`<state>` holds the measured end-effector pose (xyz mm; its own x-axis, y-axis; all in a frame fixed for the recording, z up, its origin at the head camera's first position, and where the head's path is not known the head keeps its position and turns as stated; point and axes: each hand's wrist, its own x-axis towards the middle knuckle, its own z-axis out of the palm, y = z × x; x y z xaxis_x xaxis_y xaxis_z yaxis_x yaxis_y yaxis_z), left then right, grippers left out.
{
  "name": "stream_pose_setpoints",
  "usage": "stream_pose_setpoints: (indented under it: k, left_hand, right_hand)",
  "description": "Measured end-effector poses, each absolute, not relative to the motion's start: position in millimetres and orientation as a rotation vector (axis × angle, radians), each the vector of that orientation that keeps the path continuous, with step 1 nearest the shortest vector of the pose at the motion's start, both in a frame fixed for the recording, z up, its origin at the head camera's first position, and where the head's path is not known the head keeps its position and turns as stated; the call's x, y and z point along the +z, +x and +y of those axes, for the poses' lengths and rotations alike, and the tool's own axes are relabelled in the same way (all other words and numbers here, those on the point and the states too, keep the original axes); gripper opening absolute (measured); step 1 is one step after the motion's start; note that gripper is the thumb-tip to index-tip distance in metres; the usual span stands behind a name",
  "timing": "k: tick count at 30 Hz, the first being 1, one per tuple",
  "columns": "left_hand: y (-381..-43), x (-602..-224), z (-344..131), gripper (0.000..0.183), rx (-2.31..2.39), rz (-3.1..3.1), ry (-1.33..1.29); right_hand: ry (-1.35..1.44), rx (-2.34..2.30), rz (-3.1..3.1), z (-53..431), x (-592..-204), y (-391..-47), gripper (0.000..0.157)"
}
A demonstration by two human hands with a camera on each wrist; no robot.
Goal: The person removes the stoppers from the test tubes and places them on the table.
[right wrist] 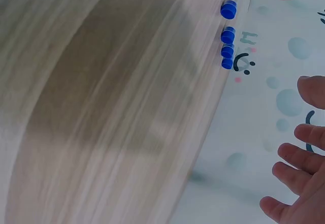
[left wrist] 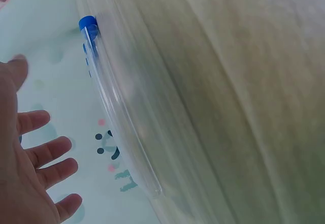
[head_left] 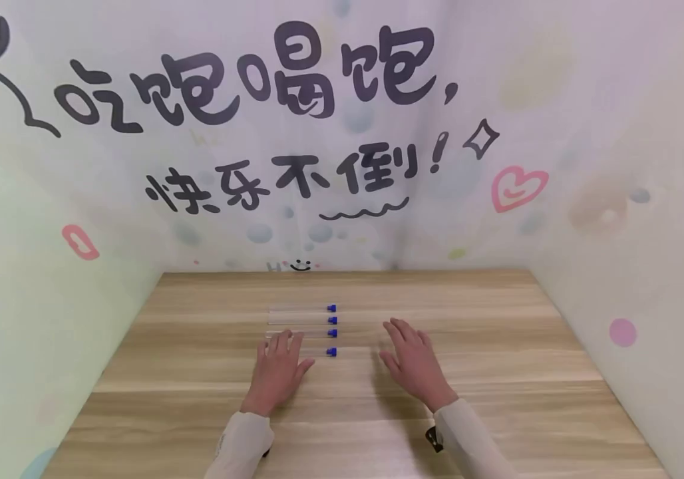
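Several clear test tubes with blue caps lie side by side on the wooden table, their caps pointing right. The nearest test tube (head_left: 332, 352) sits a little apart from the others in the head view. My left hand (head_left: 278, 374) is over the left part of the nearer tubes, fingers spread and nothing gripped. In the left wrist view one capped test tube (left wrist: 122, 109) shows clearly, apart from the fingers (left wrist: 53, 150). To the right of the caps, my right hand (head_left: 416, 364) has its fingers extended and holds nothing. The blue caps (right wrist: 228, 9) appear in the right wrist view; the tube bodies are hardly visible there.
The wooden table (head_left: 342, 426) ends at a pale printed back wall (head_left: 342, 246) with dark lettering. Side walls (head_left: 635, 266) flank it on the left and right.
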<state>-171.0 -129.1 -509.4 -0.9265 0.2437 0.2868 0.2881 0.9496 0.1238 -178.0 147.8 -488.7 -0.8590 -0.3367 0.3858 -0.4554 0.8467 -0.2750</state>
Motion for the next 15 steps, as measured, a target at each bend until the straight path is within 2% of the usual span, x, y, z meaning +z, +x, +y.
stream_pose_setpoints:
  k: [15]
  left_hand:
    - [-176, -516, -129, 0.050, -0.177, -2.837, -0.387]
  right_hand:
    - [0.657, 0.504, -2.683, 132, -493, -186, 0.050]
